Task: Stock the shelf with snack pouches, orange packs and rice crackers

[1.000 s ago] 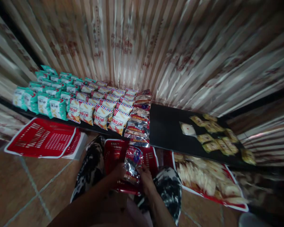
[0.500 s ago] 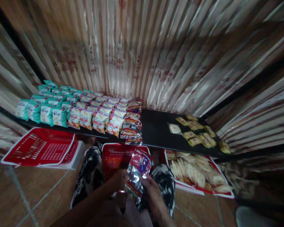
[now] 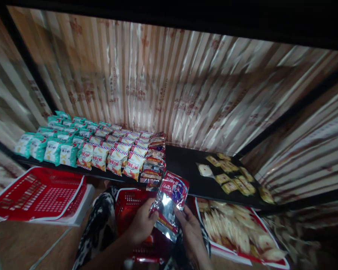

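Observation:
Between my two hands is a shiny red and silver snack packet [image 3: 170, 204], tilted, with a purple figure printed near its top. My left hand [image 3: 142, 225] pinches its left edge. My right hand [image 3: 188, 227] grips the right edge, thumb on the front. Beneath them, between my knees, a red basket [image 3: 126, 195] holds orange-red items, partly hidden. Just beyond the packet, a column of similar red and silver packets [image 3: 153, 161] lies on the black shelf [image 3: 180, 161].
Left on the shelf stand white chip bags [image 3: 115, 161] and teal bags [image 3: 53, 152] in rows. Small yellow packets [image 3: 238, 183] and a white wrapped cake [image 3: 205, 170] lie at right. A red basket [image 3: 45, 195] is at lower left; another basket [image 3: 281, 260] holds pale wrapped cakes.
Both hands have raised the packet toward the shelf edge. My view has tilted up, showing a dark bar overhead, and the shelf sits lower in the picture.

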A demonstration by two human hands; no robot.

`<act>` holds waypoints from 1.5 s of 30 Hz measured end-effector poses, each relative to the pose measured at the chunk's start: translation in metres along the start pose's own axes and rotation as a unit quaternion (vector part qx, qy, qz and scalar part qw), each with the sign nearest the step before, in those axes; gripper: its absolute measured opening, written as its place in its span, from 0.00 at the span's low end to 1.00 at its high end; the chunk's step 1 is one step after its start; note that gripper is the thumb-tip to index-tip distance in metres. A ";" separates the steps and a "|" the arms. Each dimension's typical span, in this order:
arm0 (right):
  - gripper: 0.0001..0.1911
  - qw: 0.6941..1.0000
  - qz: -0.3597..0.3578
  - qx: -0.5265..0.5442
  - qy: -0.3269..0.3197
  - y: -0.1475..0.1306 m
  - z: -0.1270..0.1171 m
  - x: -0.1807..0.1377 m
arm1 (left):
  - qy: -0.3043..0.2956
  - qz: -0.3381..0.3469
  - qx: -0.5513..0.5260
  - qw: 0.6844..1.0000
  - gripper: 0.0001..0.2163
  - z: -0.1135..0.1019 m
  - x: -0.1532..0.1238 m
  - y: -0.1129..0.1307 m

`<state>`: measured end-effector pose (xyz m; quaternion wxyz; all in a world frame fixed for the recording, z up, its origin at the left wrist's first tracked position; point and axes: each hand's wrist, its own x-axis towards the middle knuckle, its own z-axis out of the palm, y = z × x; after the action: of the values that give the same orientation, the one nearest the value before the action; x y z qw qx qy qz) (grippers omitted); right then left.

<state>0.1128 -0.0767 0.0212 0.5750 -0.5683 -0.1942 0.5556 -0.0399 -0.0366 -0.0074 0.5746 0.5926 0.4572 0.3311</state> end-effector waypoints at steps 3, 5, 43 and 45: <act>0.23 0.998 -0.053 -0.023 0.003 -0.014 0.006 0.021 | 0.059 0.019 -0.001 0.998 0.23 0.001 0.013 0.004; 0.23 0.995 -0.090 -0.031 0.000 -0.026 0.010 0.037 | 0.104 0.053 0.019 0.993 0.24 0.002 0.023 0.010; 0.31 0.993 -0.065 -0.085 -0.042 -0.076 0.043 0.116 | 0.158 0.280 0.270 0.908 0.24 0.022 0.065 -0.003; 0.31 0.992 -0.075 -0.088 -0.043 -0.077 0.046 0.124 | 0.149 0.266 0.264 0.915 0.23 0.021 0.070 0.003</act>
<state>0.1440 0.0699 0.0501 0.5543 -0.5760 -0.3090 0.5152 0.0051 0.0206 -0.0167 0.2135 0.7659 0.4339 0.4237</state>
